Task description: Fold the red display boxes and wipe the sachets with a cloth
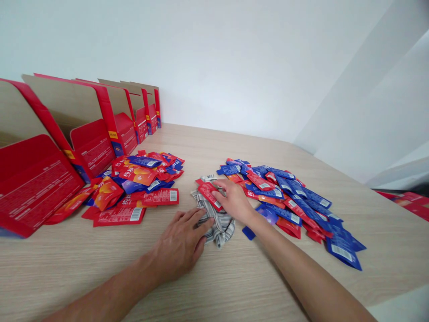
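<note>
Your left hand (183, 241) is resting, fingers spread, on a striped cloth (223, 227). Beyond, your right hand (233, 199) is curling half-open over a red packet (208, 192) lying there, grip unclear. You're apparently working it against the cloth; moving it is likely calling for a firm pinch.

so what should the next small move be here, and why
Probably lift the red packet off the striped cloth with the right hand. That hand is at the packet's edge, and the left hand rests on the cloth, where it could keep it from dragging along.
</note>
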Motion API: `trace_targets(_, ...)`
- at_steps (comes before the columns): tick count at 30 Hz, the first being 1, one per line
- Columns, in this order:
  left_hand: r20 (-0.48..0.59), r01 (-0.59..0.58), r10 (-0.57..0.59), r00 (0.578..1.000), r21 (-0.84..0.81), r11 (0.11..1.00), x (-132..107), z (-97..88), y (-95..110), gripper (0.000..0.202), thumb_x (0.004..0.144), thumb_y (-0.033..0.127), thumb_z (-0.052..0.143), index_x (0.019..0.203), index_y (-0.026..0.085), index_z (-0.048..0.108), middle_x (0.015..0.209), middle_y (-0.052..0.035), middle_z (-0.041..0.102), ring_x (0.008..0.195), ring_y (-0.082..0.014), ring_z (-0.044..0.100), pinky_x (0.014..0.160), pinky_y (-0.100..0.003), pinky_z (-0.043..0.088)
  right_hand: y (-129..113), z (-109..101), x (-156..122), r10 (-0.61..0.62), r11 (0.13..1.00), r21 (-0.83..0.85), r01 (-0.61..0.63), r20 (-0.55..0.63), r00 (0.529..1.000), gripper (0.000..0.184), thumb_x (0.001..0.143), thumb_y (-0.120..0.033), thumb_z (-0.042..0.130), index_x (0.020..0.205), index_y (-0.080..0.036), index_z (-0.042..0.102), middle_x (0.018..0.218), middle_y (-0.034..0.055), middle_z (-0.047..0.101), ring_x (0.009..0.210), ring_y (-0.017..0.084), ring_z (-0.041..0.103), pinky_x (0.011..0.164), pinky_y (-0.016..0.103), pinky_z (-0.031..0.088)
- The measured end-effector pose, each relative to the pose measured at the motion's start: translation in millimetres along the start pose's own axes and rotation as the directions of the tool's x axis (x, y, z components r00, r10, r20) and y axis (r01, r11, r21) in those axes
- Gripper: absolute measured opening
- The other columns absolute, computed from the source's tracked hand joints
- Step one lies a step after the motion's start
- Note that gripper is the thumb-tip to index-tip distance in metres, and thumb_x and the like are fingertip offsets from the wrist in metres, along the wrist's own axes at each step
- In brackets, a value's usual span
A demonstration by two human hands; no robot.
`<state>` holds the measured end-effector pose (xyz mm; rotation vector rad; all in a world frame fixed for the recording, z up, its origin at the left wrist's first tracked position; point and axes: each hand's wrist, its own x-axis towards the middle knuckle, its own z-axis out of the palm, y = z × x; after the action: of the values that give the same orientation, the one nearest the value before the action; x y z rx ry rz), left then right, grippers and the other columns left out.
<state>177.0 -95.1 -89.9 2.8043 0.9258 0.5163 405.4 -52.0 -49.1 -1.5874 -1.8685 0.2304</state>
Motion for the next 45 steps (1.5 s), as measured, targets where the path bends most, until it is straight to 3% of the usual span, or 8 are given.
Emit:
trace_targets(6,0.017,-0.016,0.016,1.000,-0.013,1.000,1.9,-2.7,0.7,0.049,0.100,0.017,0.050,0.147,0.028,0.059,0.159,-0.0116,0.054,0.147,-0.0321,0.050,0.116,-0.061,0.043,-13.6,8.0,-13.0,-0.218,0.928,-0.257,0.270,0.214,0.952,0.013,0.100,-0.025,0.066,0.098,-0.017,0.077,0.111,0.0136,0.079,0.109,0.028,0.071,0.103,0.042,0.051)
trace_targets(16,0.024,-0.023,0.023,0.999,0.001,1.000,2.4,-3.8,0.4,0.051,0.099,0.018,0.053,0.149,0.027,0.058,0.157,-0.0138,0.055,0.145,-0.0346,0.052,0.115,-0.063,0.044,-31.1,4.2,-18.5,-0.042,0.900,-0.412,0.140,0.236,0.971,0.027,0.095,-0.016,0.056,0.114,-0.019,0.076,0.085,0.0097,0.077,0.075,0.023,0.069,0.068,0.030,0.048)
trace_targets(19,0.039,-0.020,0.020,0.999,-0.002,1.000,3.6,-5.7,1.5,0.050,0.099,0.018,0.054,0.148,0.027,0.059,0.156,-0.0138,0.057,0.144,-0.0344,0.052,0.115,-0.062,0.045,-35.5,-4.2,-21.8,-0.079,0.958,-0.251,0.140,0.239,0.968,0.037,0.090,-0.010,0.054,0.117,-0.021,0.076,0.084,0.0060,0.078,0.072,0.020,0.070,0.066,0.028,0.048)
trace_targets(22,0.047,-0.002,0.003,0.999,-0.020,1.000,3.8,-6.8,2.1,0.048,0.099,0.019,0.053,0.146,0.028,0.062,0.155,-0.0124,0.058,0.144,-0.0340,0.053,0.116,-0.062,0.044,-31.6,-14.6,-19.2,0.026,0.997,0.063,-0.037,0.170,0.985,0.043,0.087,-0.010,0.055,0.124,-0.021,0.073,0.082,0.0018,0.079,0.063,0.017,0.068,0.059,0.026,0.049)
trace_targets(27,0.031,0.009,-0.008,0.999,-0.022,1.000,2.2,-6.2,1.7,0.050,0.099,0.018,0.052,0.148,0.027,0.060,0.157,-0.0123,0.056,0.144,-0.0341,0.053,0.116,-0.064,0.043,-9.3,-14.2,-5.8,0.309,0.861,0.382,-0.337,0.134,0.942,0.043,0.087,-0.010,0.058,0.128,-0.017,0.066,0.098,0.0073,0.082,0.077,0.020,0.076,0.068,0.031,0.060)
trace_targets(32,-0.009,-0.007,0.007,1.000,-0.016,1.000,0.8,-3.3,1.4,0.047,0.099,0.019,0.055,0.145,0.027,0.063,0.156,-0.0134,0.057,0.143,-0.0352,0.054,0.115,-0.063,0.044,-1.7,0.7,-9.0,0.008,0.999,-0.050,-0.006,0.049,0.999,0.018,0.091,-0.012,0.066,0.106,-0.018,0.075,0.126,0.0136,0.076,0.121,0.027,0.069,0.107,0.042,0.051)
trace_targets(36,-0.008,-0.019,0.019,1.000,-0.005,1.000,1.2,-1.9,1.0,0.049,0.099,0.019,0.055,0.147,0.028,0.060,0.157,-0.0131,0.056,0.144,-0.0340,0.053,0.116,-0.062,0.043,-13.1,6.3,-17.5,-0.120,0.940,-0.279,0.195,0.265,0.957,0.015,0.102,-0.022,0.061,0.096,-0.015,0.072,0.103,0.0137,0.078,0.103,0.025,0.071,0.101,0.037,0.050)
trace_targets(45,0.007,-0.037,0.037,0.999,-0.013,0.999,1.4,-9.0,3.2,0.047,0.100,0.021,0.054,0.147,0.030,0.059,0.154,-0.0123,0.057,0.142,-0.0341,0.054,0.114,-0.061,0.045,-43.1,-13.5,-27.9,-0.002,0.916,-0.359,0.179,0.441,0.897,0.028,0.094,-0.015,0.061,0.120,-0.015,0.072,0.101,0.0141,0.078,0.093,0.027,0.073,0.079,0.031,0.050)
